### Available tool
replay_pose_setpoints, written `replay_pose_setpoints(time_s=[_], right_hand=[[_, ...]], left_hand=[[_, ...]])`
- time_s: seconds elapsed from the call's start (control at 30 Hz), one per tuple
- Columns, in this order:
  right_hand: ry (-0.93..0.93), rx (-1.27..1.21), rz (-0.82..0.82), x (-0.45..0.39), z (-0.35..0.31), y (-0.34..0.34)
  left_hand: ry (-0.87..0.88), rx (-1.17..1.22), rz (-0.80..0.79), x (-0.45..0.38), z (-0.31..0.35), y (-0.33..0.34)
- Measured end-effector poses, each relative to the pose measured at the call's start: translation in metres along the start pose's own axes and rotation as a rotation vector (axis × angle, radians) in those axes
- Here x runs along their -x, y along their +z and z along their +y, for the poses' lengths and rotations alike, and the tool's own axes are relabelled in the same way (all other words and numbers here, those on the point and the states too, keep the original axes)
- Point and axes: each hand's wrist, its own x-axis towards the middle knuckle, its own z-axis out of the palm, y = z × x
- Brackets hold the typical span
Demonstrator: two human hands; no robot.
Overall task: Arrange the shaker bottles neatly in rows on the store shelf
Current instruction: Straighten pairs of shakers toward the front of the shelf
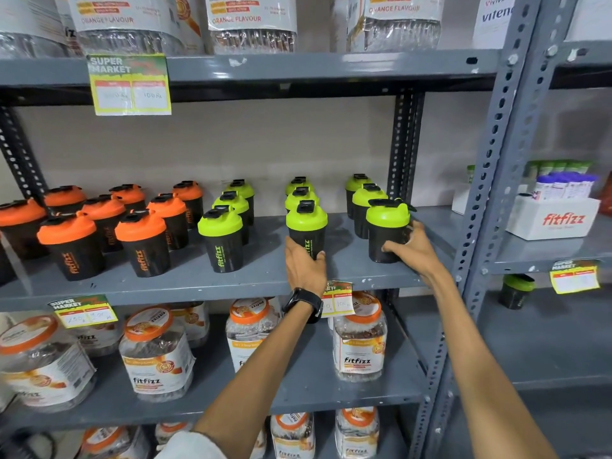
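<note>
Both hands grip green-lidded shaker bottles at the front of the grey metal shelf: the left hand wraps the middle row's front bottle, the right hand the rightmost front bottle. Their tapered black bodies are opaque, contents unseen; orange-lidded shakers stand left.

A shop: grey metal shelving carries "Super Market" price tags and rows of branded shaker bottles.

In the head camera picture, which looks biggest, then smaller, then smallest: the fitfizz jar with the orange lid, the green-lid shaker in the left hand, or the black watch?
1. fitfizz jar, though it sits nearer the camera.
2. green-lid shaker held by the left hand.
3. black watch, clearly smallest.
</note>
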Motion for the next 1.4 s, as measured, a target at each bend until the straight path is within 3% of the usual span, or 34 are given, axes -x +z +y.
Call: replay_pose_setpoints(time_s=[0.17, 0.23, 0.53, 0.8, 1.1, 1.4], right_hand=[[-0.062, 0.124, 0.3, 0.021, -0.001, 0.033], [-0.077, 0.12, 0.339, 0.02, -0.003, 0.036], [0.008, -0.027, 0.023, 0.002, 0.006, 0.002], [-0.067, 0.169, 0.35, 0.027, 0.0, 0.038], [-0.098, 0.124, 0.312, 0.021, 0.0, 0.035], [-0.059, 0.116, 0.435, 0.029, 0.0, 0.062]], left_hand=[[-0.03, 0.049, 0.006, 0.001, 0.006, -0.001], [-0.035, 0.059, 0.008, 0.002, 0.008, -0.002], [-0.031, 0.046, 0.015, 0.001, 0.006, -0.001], [-0.025, 0.066, 0.028, -0.001, 0.008, 0.0], [-0.02, 0.064, 0.022, -0.001, 0.004, 0.0], [-0.057, 0.044, 0.034, 0.0, 0.011, 0.004]])
